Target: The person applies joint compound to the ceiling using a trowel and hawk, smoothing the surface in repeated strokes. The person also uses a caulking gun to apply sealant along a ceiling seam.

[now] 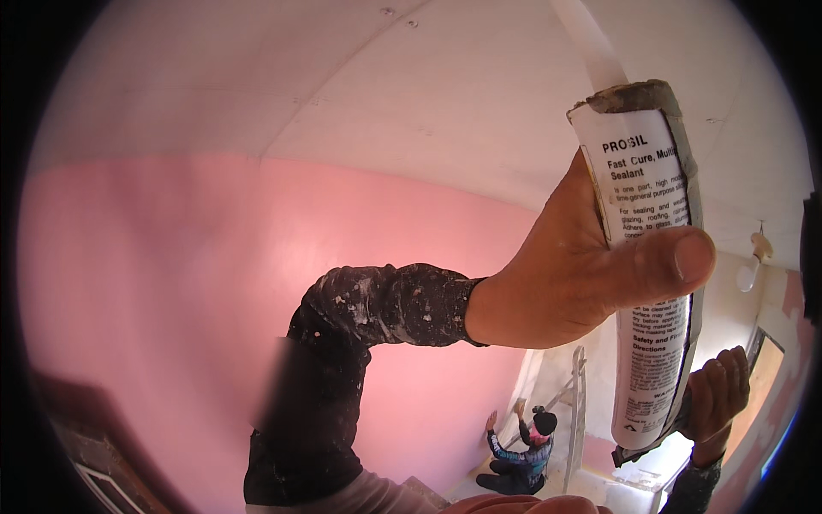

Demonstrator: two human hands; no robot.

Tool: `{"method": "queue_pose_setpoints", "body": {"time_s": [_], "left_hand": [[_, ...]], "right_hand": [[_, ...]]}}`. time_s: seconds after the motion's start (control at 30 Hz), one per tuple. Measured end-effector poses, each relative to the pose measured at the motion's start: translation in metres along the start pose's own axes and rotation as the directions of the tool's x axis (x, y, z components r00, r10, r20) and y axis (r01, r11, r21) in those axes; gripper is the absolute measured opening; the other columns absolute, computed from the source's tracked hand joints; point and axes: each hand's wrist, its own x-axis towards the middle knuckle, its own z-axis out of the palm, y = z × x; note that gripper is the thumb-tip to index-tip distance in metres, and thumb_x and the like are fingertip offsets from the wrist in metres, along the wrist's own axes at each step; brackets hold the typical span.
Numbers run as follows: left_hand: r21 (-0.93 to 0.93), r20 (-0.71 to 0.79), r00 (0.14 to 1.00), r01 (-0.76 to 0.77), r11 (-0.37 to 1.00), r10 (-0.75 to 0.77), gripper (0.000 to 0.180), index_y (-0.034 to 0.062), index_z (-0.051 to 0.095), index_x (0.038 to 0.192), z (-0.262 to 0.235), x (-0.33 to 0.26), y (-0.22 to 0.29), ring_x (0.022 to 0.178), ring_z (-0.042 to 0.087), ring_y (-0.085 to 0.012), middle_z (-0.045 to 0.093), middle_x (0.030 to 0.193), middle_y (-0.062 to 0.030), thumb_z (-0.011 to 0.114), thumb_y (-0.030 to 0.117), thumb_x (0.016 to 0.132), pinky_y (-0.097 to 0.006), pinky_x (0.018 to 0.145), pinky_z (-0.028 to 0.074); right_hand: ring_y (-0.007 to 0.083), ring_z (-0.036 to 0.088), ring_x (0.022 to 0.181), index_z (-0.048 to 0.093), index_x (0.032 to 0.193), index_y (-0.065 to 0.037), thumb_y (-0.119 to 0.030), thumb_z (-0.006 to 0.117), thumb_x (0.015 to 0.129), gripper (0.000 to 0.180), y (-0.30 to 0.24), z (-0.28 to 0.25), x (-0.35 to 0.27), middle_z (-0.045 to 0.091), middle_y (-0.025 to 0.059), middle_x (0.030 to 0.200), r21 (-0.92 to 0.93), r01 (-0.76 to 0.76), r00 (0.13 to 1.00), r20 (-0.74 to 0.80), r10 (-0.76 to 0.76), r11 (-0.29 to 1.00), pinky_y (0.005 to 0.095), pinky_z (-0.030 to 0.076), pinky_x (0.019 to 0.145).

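Note:
A white sealant tube (pixel 651 377) with dark print sits in a worn, dirt-crusted caulking gun (pixel 695 184), tilted close in front of me at the right. Its pale nozzle (pixel 592 43) points up toward the ceiling and runs out of the top of the view. My left hand (pixel 565 274) is wrapped round the middle of the tube, thumb across the front. Lower right, behind the tube's bottom end, my right hand (pixel 719 394) has its fingers curled at the rear of the gun; the handle itself is mostly hidden. Both sleeves are dark, the left one paint-spattered.
The pale ceiling (pixel 214 94) has visible seams and meets a pink wall (pixel 171 283). Below, another person (pixel 522 458) crouches with hands raised to the wall, beside a ladder (pixel 577 411). A light bulb (pixel 747 276) hangs at the right, near a doorway (pixel 762 377).

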Motion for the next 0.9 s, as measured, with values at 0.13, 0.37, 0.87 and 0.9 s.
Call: {"method": "queue_pose_setpoints", "body": {"time_s": [0.13,0.37,0.87,0.9], "left_hand": [[0.053,0.003,1.0,-0.009,0.999,0.009,0.063,0.0064,0.036,0.131,-0.004,-0.002,0.006,0.097,0.059,-0.014,0.058,0.107,-0.0053,0.077,0.022,0.086,-0.033,0.082,0.053],[0.015,0.059,0.989,0.134,0.991,-0.135,0.084,0.0033,0.023,0.141,-0.002,0.001,-0.007,0.095,0.055,-0.0198,0.051,0.106,-0.0107,0.076,0.036,0.086,-0.039,0.08,0.052],[-0.415,-0.185,0.81,0.449,0.791,-0.557,0.055,0.0044,0.041,0.133,-0.18,-0.076,-0.049,0.077,0.068,-0.0249,0.064,0.097,-0.014,0.061,0.039,0.096,-0.039,0.068,0.059],[-0.384,-0.213,0.738,0.539,0.75,-0.64,0.055,0.0048,0.041,0.132,-0.2,-0.083,-0.043,0.072,0.068,-0.0241,0.063,0.094,-0.0137,0.063,0.038,0.094,-0.038,0.065,0.059]], "right_hand": [[0.041,0.058,0.078,0.049,0.085,0.007,-0.01,0.061,0.08,0.021,-0.007,0.007,-0.009,0.052,0.0225,0.079,0.101,-0.035,0.998,0.056,0.03,0.994,0.0565,0.051,0.078],[0.0403,0.059,0.083,0.05,0.091,0.004,-0.012,0.053,0.09,0.017,-0.055,0.041,-0.033,0.056,0.0212,0.083,0.062,-0.083,0.995,-0.05,0.086,0.995,0.0638,0.049,0.088],[0.0401,0.026,0.146,0.04,0.148,-0.008,-0.021,0.075,0.079,0.078,-0.168,0.096,0.065,0.035,0.0199,0.154,0.471,-0.722,0.608,0.782,0.14,0.506,0.0499,0.022,0.119],[0.0394,0.026,0.146,0.037,0.15,-0.008,-0.022,0.076,0.079,0.082,-0.174,0.093,0.056,0.032,0.0201,0.155,0.39,-0.775,0.539,0.818,0.198,0.498,0.0485,0.022,0.12]]}}
